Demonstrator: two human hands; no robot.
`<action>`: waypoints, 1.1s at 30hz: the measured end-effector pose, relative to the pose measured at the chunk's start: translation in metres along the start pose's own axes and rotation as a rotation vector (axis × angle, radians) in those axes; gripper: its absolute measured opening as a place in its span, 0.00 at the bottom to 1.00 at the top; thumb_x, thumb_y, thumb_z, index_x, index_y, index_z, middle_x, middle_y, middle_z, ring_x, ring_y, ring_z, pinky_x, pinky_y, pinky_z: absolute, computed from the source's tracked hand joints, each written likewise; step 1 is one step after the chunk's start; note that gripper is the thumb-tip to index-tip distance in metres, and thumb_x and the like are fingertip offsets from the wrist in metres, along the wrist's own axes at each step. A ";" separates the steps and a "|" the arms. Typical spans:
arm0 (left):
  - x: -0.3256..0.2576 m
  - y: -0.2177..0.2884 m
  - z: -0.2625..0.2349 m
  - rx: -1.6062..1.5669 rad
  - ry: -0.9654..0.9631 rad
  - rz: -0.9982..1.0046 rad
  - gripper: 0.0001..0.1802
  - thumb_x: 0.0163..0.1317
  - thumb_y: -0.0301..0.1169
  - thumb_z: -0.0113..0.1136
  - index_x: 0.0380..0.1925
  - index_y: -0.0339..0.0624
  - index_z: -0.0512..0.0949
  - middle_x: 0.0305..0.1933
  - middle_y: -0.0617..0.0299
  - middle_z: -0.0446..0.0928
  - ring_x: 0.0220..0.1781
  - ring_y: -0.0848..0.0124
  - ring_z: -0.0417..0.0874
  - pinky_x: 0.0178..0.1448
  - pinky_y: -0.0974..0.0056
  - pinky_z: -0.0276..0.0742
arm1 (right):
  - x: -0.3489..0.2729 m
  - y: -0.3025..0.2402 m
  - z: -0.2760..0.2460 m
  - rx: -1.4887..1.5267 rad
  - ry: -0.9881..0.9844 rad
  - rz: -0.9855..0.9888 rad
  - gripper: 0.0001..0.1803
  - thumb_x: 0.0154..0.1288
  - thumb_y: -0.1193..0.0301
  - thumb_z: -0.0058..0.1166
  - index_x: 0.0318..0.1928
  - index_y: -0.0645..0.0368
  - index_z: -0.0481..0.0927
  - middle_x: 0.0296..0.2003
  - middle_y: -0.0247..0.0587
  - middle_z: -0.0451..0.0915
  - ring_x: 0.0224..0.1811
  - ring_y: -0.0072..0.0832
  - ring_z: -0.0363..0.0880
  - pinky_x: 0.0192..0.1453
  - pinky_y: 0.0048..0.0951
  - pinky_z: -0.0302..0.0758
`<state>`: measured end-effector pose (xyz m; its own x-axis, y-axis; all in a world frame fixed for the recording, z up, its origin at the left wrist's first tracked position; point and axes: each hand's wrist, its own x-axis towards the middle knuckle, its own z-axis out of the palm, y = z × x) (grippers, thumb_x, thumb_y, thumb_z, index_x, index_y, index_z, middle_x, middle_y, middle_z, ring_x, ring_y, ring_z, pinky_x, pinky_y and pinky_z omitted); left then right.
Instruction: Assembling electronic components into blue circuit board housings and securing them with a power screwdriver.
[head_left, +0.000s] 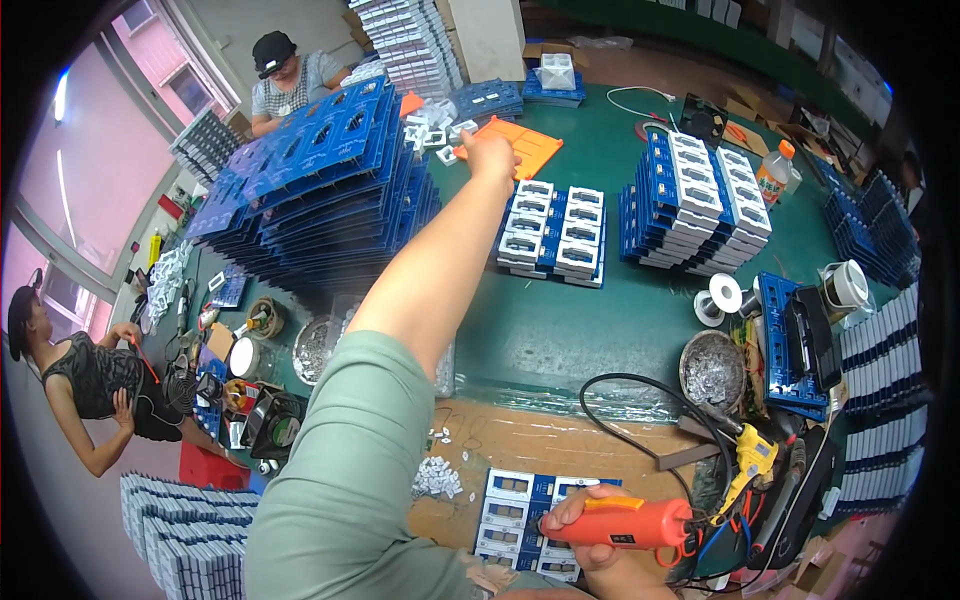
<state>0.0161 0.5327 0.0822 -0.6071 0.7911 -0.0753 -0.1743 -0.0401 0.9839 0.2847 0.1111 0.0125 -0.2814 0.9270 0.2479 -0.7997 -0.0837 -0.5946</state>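
Observation:
My left hand [488,160] is stretched far across the green table, at the left edge of a flat orange tray [535,150]. Small white plastic frames [430,120] lie loose just beyond and left of it. The back of the hand hides most of its fingers, so their grip is unclear. Near me, my right hand [572,508] is wrapped round a red electric screwdriver [625,524]. The tool lies over a blue circuit-board panel [541,490] set with white frames. Left of that panel is a heap of tiny white parts [437,478].
A tall stack of blue panels [330,190] stands left of my arm. Framed panel stacks [553,228] [695,200] sit ahead. At right are a solder spool [724,293], a metal bowl [712,370], a yellow glue gun [752,460] and cables. Two people are at the left.

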 end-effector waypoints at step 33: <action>-0.319 0.005 -0.250 1.173 -1.297 0.455 0.10 0.57 0.36 0.62 0.37 0.46 0.80 0.33 0.57 0.76 0.39 0.55 0.80 0.44 0.53 0.76 | -0.008 -0.013 -0.004 -0.256 -0.095 0.097 0.40 0.56 0.53 0.69 0.61 0.59 0.63 0.39 0.45 0.77 0.41 0.40 0.80 0.45 0.45 0.79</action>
<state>0.0152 0.1276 0.0705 0.5812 0.7886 -0.2007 0.7442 -0.4153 0.5232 0.2992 0.1067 0.0148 -0.4079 0.8800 0.2435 -0.6097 -0.0640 -0.7901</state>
